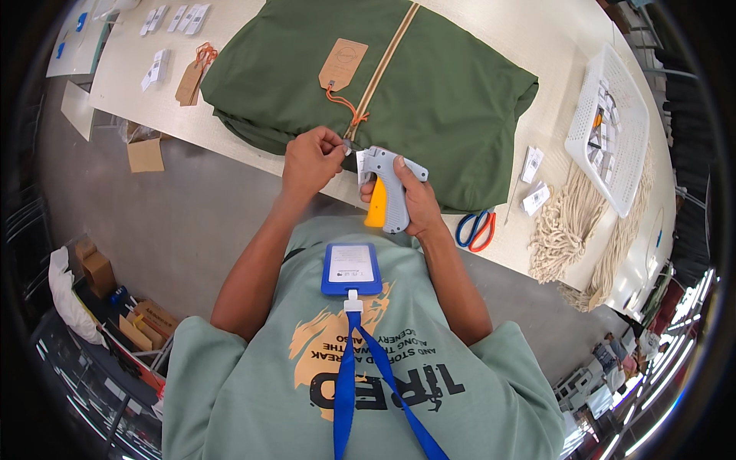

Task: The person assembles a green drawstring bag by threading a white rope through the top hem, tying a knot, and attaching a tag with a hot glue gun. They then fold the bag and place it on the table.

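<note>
My right hand (418,201) grips a grey tagging gun (387,184) with an orange trigger, its nose pointing left. My left hand (310,157) pinches something small at the gun's tip, just at the near edge of a folded green garment (445,92) with a tan stripe. A brown cardboard tag (343,64) on an orange cord lies on the garment, above my left hand. What my left fingers pinch is too small to make out.
The garment lies on a pale table (529,31). Scissors with red and blue handles (475,228), small white labels (533,180), a pile of cream cords (567,222) and a white basket (613,123) sit to the right. More tags (192,77) lie at the left. Cardboard boxes (146,153) stand on the floor.
</note>
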{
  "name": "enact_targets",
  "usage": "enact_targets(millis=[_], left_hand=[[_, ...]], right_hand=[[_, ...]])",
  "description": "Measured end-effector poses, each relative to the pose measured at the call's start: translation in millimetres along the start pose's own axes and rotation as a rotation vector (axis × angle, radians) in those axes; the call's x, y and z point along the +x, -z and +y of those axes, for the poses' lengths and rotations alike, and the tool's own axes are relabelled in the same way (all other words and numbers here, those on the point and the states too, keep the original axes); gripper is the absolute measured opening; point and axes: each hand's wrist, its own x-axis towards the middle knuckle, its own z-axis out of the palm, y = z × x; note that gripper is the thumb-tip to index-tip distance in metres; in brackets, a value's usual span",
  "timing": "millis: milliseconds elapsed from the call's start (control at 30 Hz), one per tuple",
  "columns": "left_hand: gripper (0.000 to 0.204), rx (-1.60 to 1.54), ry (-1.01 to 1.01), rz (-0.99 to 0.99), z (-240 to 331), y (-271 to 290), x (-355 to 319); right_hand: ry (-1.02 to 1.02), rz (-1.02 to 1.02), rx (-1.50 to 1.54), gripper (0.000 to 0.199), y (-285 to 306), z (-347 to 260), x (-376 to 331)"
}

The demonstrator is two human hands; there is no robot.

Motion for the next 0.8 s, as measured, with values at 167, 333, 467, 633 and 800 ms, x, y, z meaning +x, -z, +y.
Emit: enact_targets(millis=[167, 333, 467, 633, 800], left_hand=[[0.014, -0.214, 0.245, 0.002, 5.7, -0.3, -2.0], [0.015, -0.311, 0.288, 0.020, 6.9, -3.9, -2.3], [0.015, -0.262, 0.212, 0.075, 8.1, -9.6, -6.3], [0.017, -0.199, 0.151, 0.086, 7.2, -13.3, -5.6], [0.015, -0.231, 0.181, 0.012, 1.0, -10.3, -1.0]], right_hand=[[-0.008, -0.015, -0.060, 0.058, 4.5, -2.0, 3.5], [-0.053, -0.017, -0.007, 0.055, 11.7, -1.6, 10.4], [-0.078, -0.017, 0.010, 0.054, 16.0, -0.3, 15.3], [-0.101, -0.008, 0.000, 0.055, 18.7, 0.0, 16.7], [-0.104, -0.005, 0.004, 0.054, 18.8, -0.9, 15.2]])
